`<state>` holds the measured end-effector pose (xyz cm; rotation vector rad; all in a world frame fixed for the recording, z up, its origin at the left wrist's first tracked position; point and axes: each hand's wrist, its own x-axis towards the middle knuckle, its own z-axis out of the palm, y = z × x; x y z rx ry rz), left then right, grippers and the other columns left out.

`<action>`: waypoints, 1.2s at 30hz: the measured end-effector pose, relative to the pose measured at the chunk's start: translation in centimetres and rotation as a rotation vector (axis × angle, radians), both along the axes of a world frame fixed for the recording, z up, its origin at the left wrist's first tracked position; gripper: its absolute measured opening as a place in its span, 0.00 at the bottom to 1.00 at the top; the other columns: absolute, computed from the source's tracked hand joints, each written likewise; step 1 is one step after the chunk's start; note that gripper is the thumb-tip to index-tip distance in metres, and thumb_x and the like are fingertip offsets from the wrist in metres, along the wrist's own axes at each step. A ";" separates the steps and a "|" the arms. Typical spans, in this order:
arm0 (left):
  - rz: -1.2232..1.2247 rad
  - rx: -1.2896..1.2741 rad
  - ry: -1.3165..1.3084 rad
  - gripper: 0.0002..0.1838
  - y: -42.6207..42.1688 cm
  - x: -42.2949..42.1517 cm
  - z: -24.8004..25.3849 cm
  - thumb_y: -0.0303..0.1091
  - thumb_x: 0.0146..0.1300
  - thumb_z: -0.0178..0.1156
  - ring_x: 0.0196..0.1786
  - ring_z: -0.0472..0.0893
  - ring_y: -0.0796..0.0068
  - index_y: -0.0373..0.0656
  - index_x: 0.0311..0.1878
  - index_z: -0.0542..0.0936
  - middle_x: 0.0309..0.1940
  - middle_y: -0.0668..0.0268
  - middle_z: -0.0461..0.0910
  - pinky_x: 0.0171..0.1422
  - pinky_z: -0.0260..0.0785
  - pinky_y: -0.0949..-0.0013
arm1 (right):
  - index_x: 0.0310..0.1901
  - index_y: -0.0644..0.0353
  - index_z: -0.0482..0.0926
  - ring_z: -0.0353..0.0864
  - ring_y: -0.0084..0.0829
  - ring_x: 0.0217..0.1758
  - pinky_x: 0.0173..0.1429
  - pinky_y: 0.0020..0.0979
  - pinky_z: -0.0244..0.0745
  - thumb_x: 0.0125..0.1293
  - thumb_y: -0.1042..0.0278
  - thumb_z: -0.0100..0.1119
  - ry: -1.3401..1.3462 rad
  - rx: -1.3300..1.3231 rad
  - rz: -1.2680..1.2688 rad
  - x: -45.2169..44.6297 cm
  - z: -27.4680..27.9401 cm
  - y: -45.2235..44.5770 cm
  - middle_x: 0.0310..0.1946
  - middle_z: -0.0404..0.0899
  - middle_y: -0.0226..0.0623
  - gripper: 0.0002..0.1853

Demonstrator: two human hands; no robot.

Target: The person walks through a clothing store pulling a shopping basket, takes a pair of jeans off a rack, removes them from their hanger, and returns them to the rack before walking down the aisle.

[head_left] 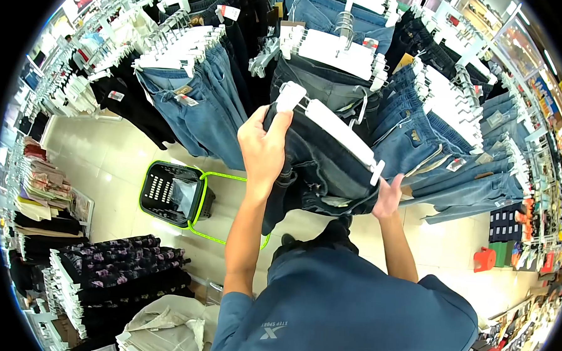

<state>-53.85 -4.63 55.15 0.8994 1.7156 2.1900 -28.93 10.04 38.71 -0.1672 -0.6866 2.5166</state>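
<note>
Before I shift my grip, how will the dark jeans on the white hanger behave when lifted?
The dark jeans will likely flop, since their fabric already folds and droops. The waist should stay straighter along the white hanger. Thick-looking denim suggests some weight.

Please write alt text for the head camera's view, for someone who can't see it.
In a clothing shop, a person's left hand holds one end of a white hanger bearing dark jeans; the right hand is at the other. Blue jeans hang beyond; a black basket stands on the floor.
</note>
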 end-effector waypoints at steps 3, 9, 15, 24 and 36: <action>0.000 0.001 0.092 0.10 0.1 0.0 0.1 0.31 0.61 0.59 0.27 0.65 0.88 0.30 0.37 0.78 0.22 0.76 0.72 0.30 0.59 0.79 | 0.53 0.63 0.72 0.73 0.31 0.55 0.60 0.36 0.68 0.69 0.45 0.49 -0.420 0.269 -0.262 -0.2 -0.3 -0.3 0.52 0.74 0.39 0.26; -0.070 0.074 0.196 0.09 -0.3 1.7 2.4 0.30 0.63 0.60 0.29 0.65 0.90 0.31 0.40 0.77 0.25 0.78 0.71 0.32 0.57 0.83 | 0.38 0.61 0.77 0.70 0.19 0.43 0.51 0.24 0.64 0.73 0.52 0.46 -0.523 0.622 -0.804 0.9 5.5 3.6 0.39 0.76 0.29 0.19; -0.167 0.056 0.122 0.09 1.2 2.0 2.7 0.31 0.64 0.57 0.27 0.66 0.88 0.33 0.39 0.76 0.22 0.74 0.72 0.29 0.60 0.78 | 0.34 0.62 0.79 0.72 0.20 0.38 0.45 0.24 0.65 0.71 0.56 0.49 -0.598 0.885 -1.252 3.0 12.6 6.7 0.34 0.77 0.30 0.17; -0.692 0.016 0.238 0.16 -1.9 8.0 6.4 0.30 0.64 0.58 0.36 0.74 0.84 0.34 0.52 0.72 0.33 0.67 0.79 0.42 0.68 0.76 | 0.51 0.66 0.75 0.79 0.36 0.46 0.55 0.36 0.71 0.70 0.48 0.44 -0.075 0.634 -1.227 13.5 22.3 6.6 0.42 0.80 0.44 0.25; -0.505 0.113 0.013 0.16 4.1 5.9 3.0 0.40 0.68 0.55 0.28 0.63 0.86 0.32 0.42 0.73 0.22 0.72 0.68 0.31 0.59 0.77 | 0.33 0.67 0.79 0.76 0.23 0.27 0.35 0.22 0.70 0.69 0.58 0.52 -0.378 0.904 -1.513 8.2 21.5 8.1 0.27 0.79 0.34 0.18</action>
